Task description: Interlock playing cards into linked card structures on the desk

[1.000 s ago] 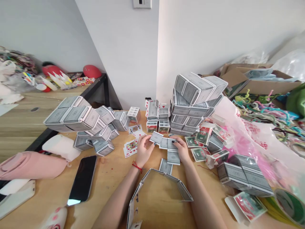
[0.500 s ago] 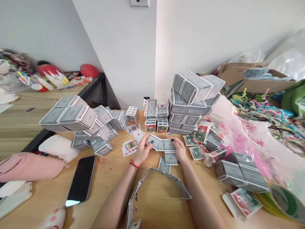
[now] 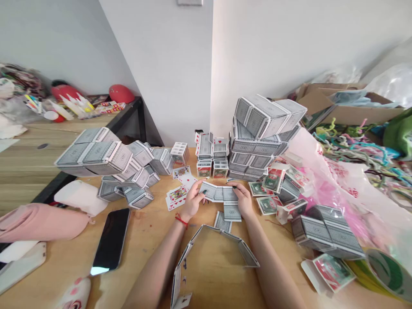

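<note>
A strip of joined playing cards (image 3: pixel 219 193), patterned backs up, stretches between my two hands over the table. My left hand (image 3: pixel 193 200) pinches its left end between thumb and fingers. At the right end, my right hand (image 3: pixel 243 198) grips the strip, its fingers along the far edge. One card (image 3: pixel 232 212) hangs toward me from that end, and another card (image 3: pixel 222 222) lies just below it. Between my forearms stands a bent wall of cards (image 3: pixel 222 232), upright on edge. Face-up cards (image 3: pixel 177 196) lie left of my left hand.
Card-built blocks are stacked at left (image 3: pixel 99 156) and tall at right (image 3: pixel 264 137). Card boxes (image 3: pixel 269 205) lie right of my hand. A phone (image 3: pixel 111 240) rests at left. Yellow-green tape (image 3: pixel 383 270), a pink plastic bag (image 3: pixel 325 184) and yarn-like strands (image 3: pixel 360 152) fill the right.
The view has shifted slightly. Both hands keep hold of the card strip in nearly the same place, with only a small shift of the right fingers.
</note>
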Demonstrator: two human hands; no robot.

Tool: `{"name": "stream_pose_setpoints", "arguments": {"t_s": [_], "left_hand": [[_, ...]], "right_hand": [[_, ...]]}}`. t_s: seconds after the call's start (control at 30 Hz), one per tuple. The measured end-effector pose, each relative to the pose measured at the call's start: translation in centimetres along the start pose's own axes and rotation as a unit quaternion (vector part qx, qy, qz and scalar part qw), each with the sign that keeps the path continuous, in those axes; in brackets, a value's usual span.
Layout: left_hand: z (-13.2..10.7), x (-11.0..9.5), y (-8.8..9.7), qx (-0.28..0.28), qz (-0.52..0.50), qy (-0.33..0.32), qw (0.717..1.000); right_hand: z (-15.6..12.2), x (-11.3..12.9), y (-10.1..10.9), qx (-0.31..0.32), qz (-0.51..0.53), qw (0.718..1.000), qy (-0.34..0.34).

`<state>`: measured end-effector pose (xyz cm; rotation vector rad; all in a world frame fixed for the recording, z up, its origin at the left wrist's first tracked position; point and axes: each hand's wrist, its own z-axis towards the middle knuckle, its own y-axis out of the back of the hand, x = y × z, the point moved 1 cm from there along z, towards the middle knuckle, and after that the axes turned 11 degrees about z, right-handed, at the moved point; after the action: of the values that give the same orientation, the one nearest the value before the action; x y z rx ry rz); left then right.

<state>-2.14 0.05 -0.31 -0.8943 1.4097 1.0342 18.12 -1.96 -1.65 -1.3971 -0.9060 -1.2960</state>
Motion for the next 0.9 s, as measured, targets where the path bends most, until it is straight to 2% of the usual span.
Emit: {"name": "stream_pose_setpoints", "arguments": {"t_s": [0.43,0.6,0.9], "left_hand": [[0.0,0.1,-0.3,-0.008,-0.002,0.01,1.0],[0.0,0.1,-0.9,-0.042,0.078,0.024,0.996],[-0.2,-0.1,-1.1,-0.053,0.204,-0.017,0.977]], "right_hand": [[0.1,-0.4,0.0,-0.009,-0.033,0.999,0.036],[-0.1,-0.3,-0.3,-0.009,-0.037,0.998,0.041],[-0.2,0.0,-0.8,0.033,-0.059,0.997,0.038]]}}
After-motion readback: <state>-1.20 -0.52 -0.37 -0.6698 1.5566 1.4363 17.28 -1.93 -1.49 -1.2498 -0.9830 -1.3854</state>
